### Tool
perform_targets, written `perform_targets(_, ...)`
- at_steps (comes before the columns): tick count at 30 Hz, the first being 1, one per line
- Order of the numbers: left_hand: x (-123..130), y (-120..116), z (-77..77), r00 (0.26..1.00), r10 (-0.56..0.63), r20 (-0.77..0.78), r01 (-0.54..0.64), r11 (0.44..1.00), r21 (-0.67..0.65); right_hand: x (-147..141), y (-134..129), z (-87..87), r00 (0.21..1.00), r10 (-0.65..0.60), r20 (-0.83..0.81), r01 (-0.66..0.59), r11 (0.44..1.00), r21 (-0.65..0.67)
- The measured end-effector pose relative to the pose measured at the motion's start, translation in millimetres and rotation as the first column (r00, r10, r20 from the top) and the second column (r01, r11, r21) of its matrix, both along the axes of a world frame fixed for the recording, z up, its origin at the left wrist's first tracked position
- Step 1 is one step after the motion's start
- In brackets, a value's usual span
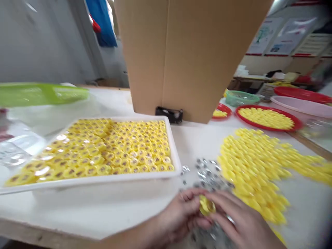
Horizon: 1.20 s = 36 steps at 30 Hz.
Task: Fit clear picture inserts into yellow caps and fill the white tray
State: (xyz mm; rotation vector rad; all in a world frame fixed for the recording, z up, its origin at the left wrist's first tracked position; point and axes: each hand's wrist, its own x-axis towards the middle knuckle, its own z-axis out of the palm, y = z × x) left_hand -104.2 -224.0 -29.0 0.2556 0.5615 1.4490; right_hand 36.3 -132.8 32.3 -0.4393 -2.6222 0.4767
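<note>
Near the bottom centre, my left hand (178, 216) holds a small round yellow piece (206, 205) between thumb and fingers. From the right, my right hand (240, 218) closes its thumb and fingers on the same piece, whose centre looks dark and shiny. Beneath and behind my hands lie small silvery pieces (207, 171), partly hidden. A heap of yellow pieces (254, 169) spreads to the right of them. On the left, a white tray (175, 152) holds rows of round yellow pieces with dark centres (137, 147), with a second layer over its left part.
A tall cardboard panel (192, 58) stands behind the tray, a black object (169, 114) at its foot. A green basket (44, 94) is at the left. Red plates, one with yellow pieces (268, 117), a pink basin (306, 108) and a green bowl (241, 98) stand back right.
</note>
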Motion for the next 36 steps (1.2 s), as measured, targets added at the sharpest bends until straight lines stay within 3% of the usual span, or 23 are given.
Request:
perform_targets(4, -6.0, -4.5, 12.8, 1.000, -0.016, -0.007, 0.015, 0.999, -0.051, 1.5, -10.0, 10.4, 0.996, -0.079, 0.027, 0.082, 0.990, -0.116)
perform_targets(17, -6.4, -4.9, 12.7, 0.998, -0.026, -0.064, 0.023, 0.998, -0.051, -2.2, -14.0, 12.7, 0.994, -0.104, -0.027, 0.096, 0.970, -0.221)
perform_targets(28, -6.1, -5.9, 12.6, 0.991, 0.000, -0.132, -0.005, 0.999, -0.040, -1.6, -17.2, 14.7, 0.996, -0.090, -0.013, 0.088, 0.987, -0.132)
perform_targets(36, -4.8, -6.7, 17.3, 0.987, 0.007, -0.162, -0.012, 1.000, -0.028, -3.1, -23.2, 18.0, 0.992, -0.124, -0.012, 0.121, 0.983, -0.139)
